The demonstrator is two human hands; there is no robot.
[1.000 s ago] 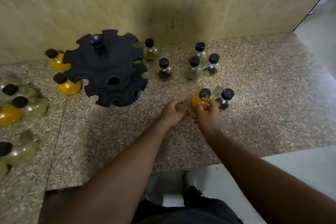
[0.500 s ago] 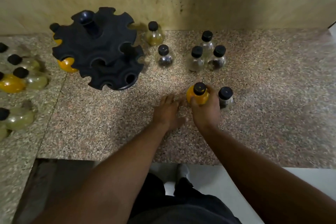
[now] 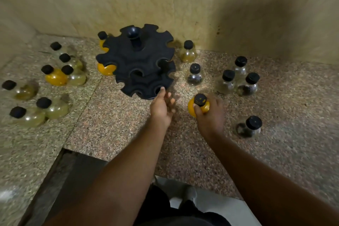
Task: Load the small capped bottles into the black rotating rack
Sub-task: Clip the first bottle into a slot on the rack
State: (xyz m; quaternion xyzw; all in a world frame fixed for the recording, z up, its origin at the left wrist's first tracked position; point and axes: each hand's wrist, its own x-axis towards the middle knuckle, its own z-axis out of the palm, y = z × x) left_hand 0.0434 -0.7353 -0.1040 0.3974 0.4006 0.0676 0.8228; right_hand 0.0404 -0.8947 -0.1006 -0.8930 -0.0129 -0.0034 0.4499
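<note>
Nearest the person, the right hand (image 3: 211, 115) curls round a yellow bottle (image 3: 199, 107), thumb by its black cap. The bottle is lifted or just off the speckled stone counter (image 3: 113, 134), at about 4 o'clock from the black rack (image 3: 139, 62). The left hand (image 3: 161, 108) is relaxed, its fingers spread and holding nothing, with one fingertip at the rack's lower rim at 6 o'clock. This looks like the carry step. Next, the bulb-shaped bottle's narrow neck likely has to slide sideways into an open notch while the left hand steadies or turns the tiers. Glossy clear bottles (image 3: 236, 79) stand at 3 o'clock, with more bottles (image 3: 55, 79) at 9 o'clock. Behind them is a matte tan wall (image 3: 91, 5).
</note>
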